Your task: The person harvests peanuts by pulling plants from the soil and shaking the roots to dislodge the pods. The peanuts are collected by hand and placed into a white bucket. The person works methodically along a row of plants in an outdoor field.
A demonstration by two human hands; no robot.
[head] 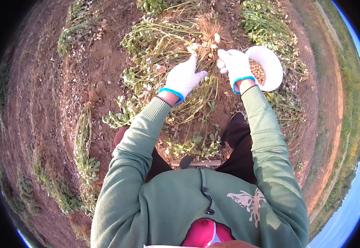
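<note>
My left hand point(183, 76), in a white knit glove with a blue cuff, reaches over a pulled peanut plant point(164, 37). Its fingers touch the root end, where pods point(204, 45) cluster around reddish roots point(209, 28). The thumb stands apart from the fingers, with stems passing beneath; whether it grips them is hidden. My right hand point(235, 63), gloved alike, is just right of the pods with its fingers curled; what lies inside them cannot be seen. Beside it, partly behind the wrist, a white bucket point(273, 68) tilts towards me, with shelled-looking tan peanut pods point(256, 70) inside.
More uprooted peanut plants lie at the upper right point(260, 21), upper left point(77, 28) and left point(84, 142). Bare brown soil point(102, 74) shows between rows. A piece of wood point(209, 163) lies between my legs. A dirt track point(338, 102) runs along the right.
</note>
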